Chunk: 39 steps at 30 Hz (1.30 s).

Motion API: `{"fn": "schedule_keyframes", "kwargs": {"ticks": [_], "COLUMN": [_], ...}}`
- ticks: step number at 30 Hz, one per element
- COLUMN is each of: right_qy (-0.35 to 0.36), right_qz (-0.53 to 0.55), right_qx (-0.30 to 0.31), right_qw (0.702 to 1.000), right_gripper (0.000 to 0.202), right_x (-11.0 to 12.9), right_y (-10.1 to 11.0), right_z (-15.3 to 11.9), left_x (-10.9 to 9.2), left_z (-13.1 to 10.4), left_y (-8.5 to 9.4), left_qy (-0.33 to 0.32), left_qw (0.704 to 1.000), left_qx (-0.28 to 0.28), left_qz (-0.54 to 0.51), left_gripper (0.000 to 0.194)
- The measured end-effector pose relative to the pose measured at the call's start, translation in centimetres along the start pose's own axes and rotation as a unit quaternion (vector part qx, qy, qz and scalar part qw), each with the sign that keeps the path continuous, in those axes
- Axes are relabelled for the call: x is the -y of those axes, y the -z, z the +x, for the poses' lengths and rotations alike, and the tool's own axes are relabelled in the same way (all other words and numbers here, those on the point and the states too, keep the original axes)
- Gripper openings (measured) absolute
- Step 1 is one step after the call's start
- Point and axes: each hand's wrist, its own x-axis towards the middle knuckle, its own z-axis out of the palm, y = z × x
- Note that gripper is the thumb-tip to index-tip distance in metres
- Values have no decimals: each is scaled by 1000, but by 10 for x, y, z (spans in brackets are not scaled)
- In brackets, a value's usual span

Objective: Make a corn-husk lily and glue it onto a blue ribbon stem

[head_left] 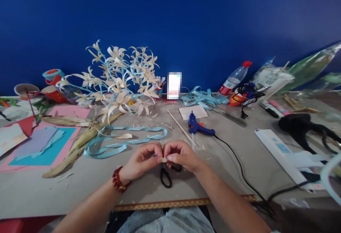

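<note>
Both hands meet above the table near its front edge. My left hand [147, 156], with a red bead bracelet at the wrist, pinches a small pale piece [164, 160] that resembles dried husk. The fingers of my right hand [182, 155] are closed on the same piece from the other side. Most of it is hidden by the fingertips. Just below lie black-handled scissors [166, 179], their blades covered by the hands. A light blue ribbon [144, 130] curls on the table beyond my left hand.
Pale flowers [119, 73] on blue stems stand at the back left. Dried husks [82, 138] and coloured paper [61, 147] lie to the left. A blue glue gun [198, 128] trails its cord rightward, near a thin stick [181, 127] and a white power strip [285, 158]. A bottle [234, 78] leans behind.
</note>
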Motion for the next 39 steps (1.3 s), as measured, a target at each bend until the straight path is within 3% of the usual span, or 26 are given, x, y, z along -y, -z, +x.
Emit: {"fn": "schedule_keyframes", "kwargs": {"ticks": [2,6,12,18,26,35,39], "right_qy": [-18,-17,2,-6,11,19,5], "right_qz": [64,88,12,122,-15,109,66], "right_qx": [5,-1,-19,-51,-59,-103,-60], "right_qw": [998,996,1000,991,998,988,996], "right_gripper": [7,10,9,8,14,7,8], "right_x": [-2,0,5,5,5,8,10], "right_y": [1,4,-2,4,-14,3,-6], "right_z": [1,1,-1,1,0,0,-1], "left_x": [2,4,5,6,7,7,8], "left_z": [-1,-2,-1,0,0,0,0], "left_y": [0,0,0,0,2,-2,0], "left_qy": [4,8,23,-11,3,-6,16], "left_qw": [999,997,997,987,994,983,986], "left_qx": [0,-22,-28,-49,-64,-68,-72], "left_qz": [-47,-72,-74,-155,-88,-169,-148], "left_gripper": [13,13,9,10,9,12,11]}}
